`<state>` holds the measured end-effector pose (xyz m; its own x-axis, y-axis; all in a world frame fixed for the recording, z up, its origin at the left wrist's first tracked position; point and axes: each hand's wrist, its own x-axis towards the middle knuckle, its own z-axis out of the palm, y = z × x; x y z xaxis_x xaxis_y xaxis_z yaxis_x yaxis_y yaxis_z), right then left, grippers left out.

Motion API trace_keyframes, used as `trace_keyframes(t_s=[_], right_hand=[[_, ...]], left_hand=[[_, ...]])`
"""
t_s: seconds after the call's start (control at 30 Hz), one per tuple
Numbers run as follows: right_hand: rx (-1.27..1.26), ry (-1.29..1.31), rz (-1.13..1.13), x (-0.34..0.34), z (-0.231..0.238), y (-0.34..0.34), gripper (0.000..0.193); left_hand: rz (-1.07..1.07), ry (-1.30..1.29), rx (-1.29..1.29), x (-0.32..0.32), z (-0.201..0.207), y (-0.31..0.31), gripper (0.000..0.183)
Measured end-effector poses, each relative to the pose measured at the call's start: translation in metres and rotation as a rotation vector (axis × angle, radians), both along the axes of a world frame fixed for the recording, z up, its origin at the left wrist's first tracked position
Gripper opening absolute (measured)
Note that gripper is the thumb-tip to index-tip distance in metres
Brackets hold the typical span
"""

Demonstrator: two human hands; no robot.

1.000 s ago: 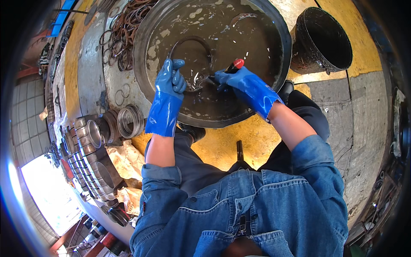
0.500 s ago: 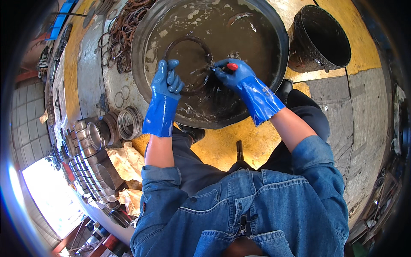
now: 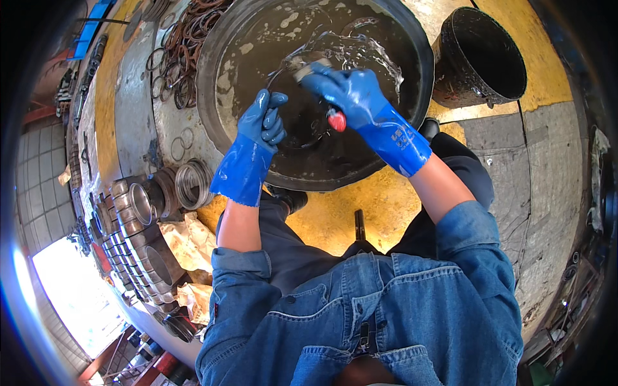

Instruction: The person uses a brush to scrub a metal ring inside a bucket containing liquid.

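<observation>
Both of my hands wear wet blue rubber gloves over a round dark tub [image 3: 207, 96] of murky brown liquid. My left hand [image 3: 262, 123] is closed on a metal ring [image 3: 275, 74], whose rim shows only as a thin wet curve above the fingers. My right hand [image 3: 351, 96] grips a brush with a red handle end [image 3: 337, 120]. Its pale, motion-blurred head [image 3: 301, 68] is against the ring's upper part. Liquid splashes [image 3: 386, 61] to the right of the brush, and much of the ring is hidden by glove, blur and liquid.
A black bucket [image 3: 444, 83] stands right of the tub. Left of it lie a heap of rusty rings [image 3: 187, 48] and two thin rings [image 3: 182, 143]. Stacked metal rings [image 3: 194, 184], cylindrical sleeves [image 3: 138, 241] and brown paper [image 3: 190, 241] are at the lower left.
My right hand has swept the brush up and left along the ring, raising splashes. The ring has tilted and shows less of its curve; my left hand has shifted slightly right, still holding it.
</observation>
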<state>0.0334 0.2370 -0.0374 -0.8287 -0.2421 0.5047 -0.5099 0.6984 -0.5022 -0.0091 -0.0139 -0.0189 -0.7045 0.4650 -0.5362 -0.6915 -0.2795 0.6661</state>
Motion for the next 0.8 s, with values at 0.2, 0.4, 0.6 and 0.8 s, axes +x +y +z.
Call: trace_keyframes(t_s=[0.2, 0.4, 0.6, 0.8], right_hand=[[-0.515, -0.739, -0.287, 0.002, -0.027, 0.002, 0.028], [-0.981, -1.260, -0.126, 0.029, -0.014, -0.014, 0.030], [-1.626, -1.414, -0.138, 0.030, -0.031, -0.031, 0.034], [-1.267, -0.913, -0.160, 0.017, -0.007, -0.004, 0.032]], left_hand=[[0.046, 0.163, -0.052, 0.002, 0.008, 0.006, 0.042], [0.110, 0.262, -0.080, 0.011, 0.012, 0.003, 0.040], [0.134, 0.306, -0.059, 0.010, 0.006, 0.015, 0.036], [0.243, 0.410, 0.115, -0.005, 0.003, -0.015, 0.034]])
